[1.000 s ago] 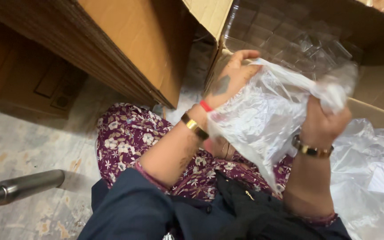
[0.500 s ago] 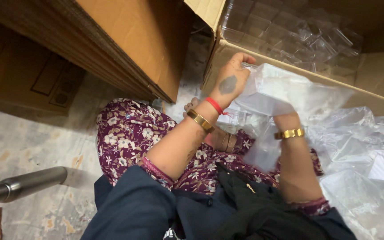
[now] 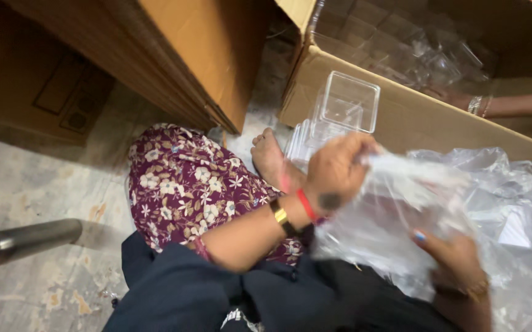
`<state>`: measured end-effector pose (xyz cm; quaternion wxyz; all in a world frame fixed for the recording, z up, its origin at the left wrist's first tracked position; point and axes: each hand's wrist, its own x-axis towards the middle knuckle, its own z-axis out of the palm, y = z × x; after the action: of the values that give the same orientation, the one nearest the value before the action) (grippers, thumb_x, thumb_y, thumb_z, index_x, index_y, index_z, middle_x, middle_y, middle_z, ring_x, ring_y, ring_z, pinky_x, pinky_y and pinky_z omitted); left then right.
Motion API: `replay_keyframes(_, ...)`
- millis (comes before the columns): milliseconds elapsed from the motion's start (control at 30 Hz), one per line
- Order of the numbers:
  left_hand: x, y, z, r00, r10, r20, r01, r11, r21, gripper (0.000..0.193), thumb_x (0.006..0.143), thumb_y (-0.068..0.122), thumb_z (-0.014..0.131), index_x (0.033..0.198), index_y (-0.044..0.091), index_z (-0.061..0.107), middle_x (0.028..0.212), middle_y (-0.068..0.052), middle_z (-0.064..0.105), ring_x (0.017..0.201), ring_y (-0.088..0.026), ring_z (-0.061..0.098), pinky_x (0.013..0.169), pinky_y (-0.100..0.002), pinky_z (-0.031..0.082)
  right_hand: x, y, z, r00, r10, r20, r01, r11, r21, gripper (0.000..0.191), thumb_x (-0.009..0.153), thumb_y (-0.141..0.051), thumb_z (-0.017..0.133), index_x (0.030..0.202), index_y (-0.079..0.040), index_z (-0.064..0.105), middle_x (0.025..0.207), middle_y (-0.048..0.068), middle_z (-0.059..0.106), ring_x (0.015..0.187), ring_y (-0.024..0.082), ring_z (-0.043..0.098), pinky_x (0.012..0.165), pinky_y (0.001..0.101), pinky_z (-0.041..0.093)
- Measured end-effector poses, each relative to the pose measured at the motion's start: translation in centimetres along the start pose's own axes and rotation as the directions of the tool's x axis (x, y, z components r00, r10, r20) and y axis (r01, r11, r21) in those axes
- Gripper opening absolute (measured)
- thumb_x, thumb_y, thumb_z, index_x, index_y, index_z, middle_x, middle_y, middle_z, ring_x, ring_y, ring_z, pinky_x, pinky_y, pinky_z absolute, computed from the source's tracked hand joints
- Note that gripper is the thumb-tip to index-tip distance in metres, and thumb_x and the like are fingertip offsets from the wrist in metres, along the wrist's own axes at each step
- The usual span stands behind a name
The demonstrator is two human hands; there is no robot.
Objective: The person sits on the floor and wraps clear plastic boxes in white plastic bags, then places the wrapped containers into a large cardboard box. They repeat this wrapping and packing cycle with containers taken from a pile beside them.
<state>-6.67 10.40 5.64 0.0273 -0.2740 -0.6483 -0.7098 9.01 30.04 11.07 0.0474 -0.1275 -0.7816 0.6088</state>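
Note:
My left hand (image 3: 335, 172) grips the top edge of a clear plastic bag (image 3: 401, 215) that lies across my lap. My right hand (image 3: 453, 252) is under the bag's lower part, fingers pressed into the film, holding it. A stack of clear plastic trays (image 3: 343, 110) stands just beyond my left hand, leaning against the side of a large open cardboard box (image 3: 413, 117). More crumpled clear plastic (image 3: 518, 203) is heaped at my right.
Another person's hand (image 3: 456, 97) with bangles reaches into the box from the right. Flattened cardboard sheets (image 3: 173, 55) lean at the upper left. A metal tube (image 3: 23, 240) lies on the floor at left. My bare foot (image 3: 269, 157) rests near the box.
The bag has come down from in front of me onto my lap. My right hand dropped low under it. The stack of clear trays is now uncovered by the box.

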Motion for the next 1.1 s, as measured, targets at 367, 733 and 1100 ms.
replay_keyframes(367, -13.6, -0.2, -12.5, 0.950, -0.293, -0.103, 0.308, 0.936, 0.172, 0.031, 0.095, 0.010, 0.066, 0.125, 0.007, 0.060, 0.109, -0.006, 0.070, 0.093, -0.017, 0.066, 0.085, -0.030, 0.054, -12.2, 2.6, -12.9, 0.821, -0.010, -0.571, -0.393, 0.716, -0.577, 0.065, 0.095, -0.041, 0.076, 0.140, 0.001, 0.053, 0.132, 0.012, 0.061, 0.113, 0.017, 0.050, 0.098, 0.0324, 0.039)
replay_keyframes(733, -15.2, 3.3, -18.2, 0.933, -0.300, -0.197, 0.311, 0.950, 0.024, 0.029, 0.100, 0.012, 0.067, 0.127, 0.005, 0.059, 0.111, -0.005, 0.070, 0.097, -0.015, 0.068, 0.088, -0.029, 0.057, -6.9, -0.5, -0.2, 0.935, -0.199, -0.294, -0.077, 0.695, -0.715, 0.052, 0.113, -0.048, 0.065, 0.127, 0.002, 0.066, 0.115, 0.012, 0.072, 0.088, 0.010, 0.052, 0.081, 0.0238, 0.042)
replay_keyframes(1100, -11.7, 9.4, -20.2, 0.998, -0.043, -0.051, 0.058, 0.940, 0.337, 0.051, 0.087, 0.028, 0.073, 0.132, 0.009, 0.062, 0.124, -0.017, 0.064, 0.116, -0.036, 0.062, 0.102, -0.043, 0.049, 2.4, -5.4, 25.8, 0.971, -0.083, 0.226, -0.025, 0.899, 0.437, 0.062, 0.111, -0.058, 0.051, 0.120, 0.004, 0.052, 0.125, 0.019, 0.064, 0.104, 0.019, 0.065, 0.101, 0.0359, 0.054)
